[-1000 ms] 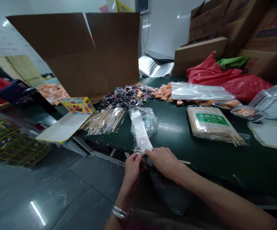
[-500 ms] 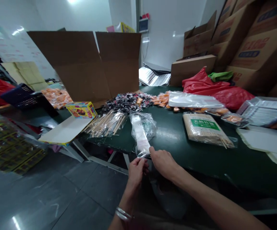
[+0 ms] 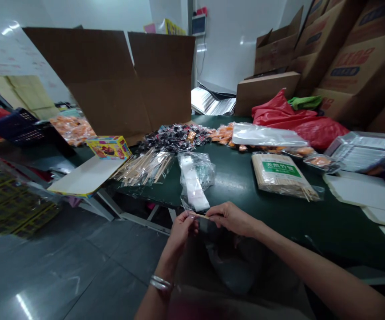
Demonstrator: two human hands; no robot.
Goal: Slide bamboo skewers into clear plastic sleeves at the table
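Note:
My left hand (image 3: 179, 229) is at the table's front edge, thumb and fingers pinched on a small clear plastic sleeve and the end of a thin bamboo stick (image 3: 200, 216). The stick's other end sits in the closed fingers of my right hand (image 3: 234, 218). Just beyond both hands lies a clear plastic bag (image 3: 208, 169) with a white strip (image 3: 194, 184) along it. To its left is a pile of bamboo sticks in clear sleeves (image 3: 145, 166). A wrapped bundle of bamboo sticks (image 3: 280, 173) with a green label lies on the right.
Small dark packets (image 3: 168, 138) and orange packets (image 3: 224, 133) are heaped at the back of the green table (image 3: 235, 173). A large open carton (image 3: 112, 84) rises behind them. A yellow printed box (image 3: 109, 148) stands at left. Red plastic (image 3: 312, 120) and white card sheets (image 3: 359, 193) lie right.
My right fingers have come away from the end of the white strip, and the stick now shows between both hands. My left hand has shifted slightly left. The view has moved a little.

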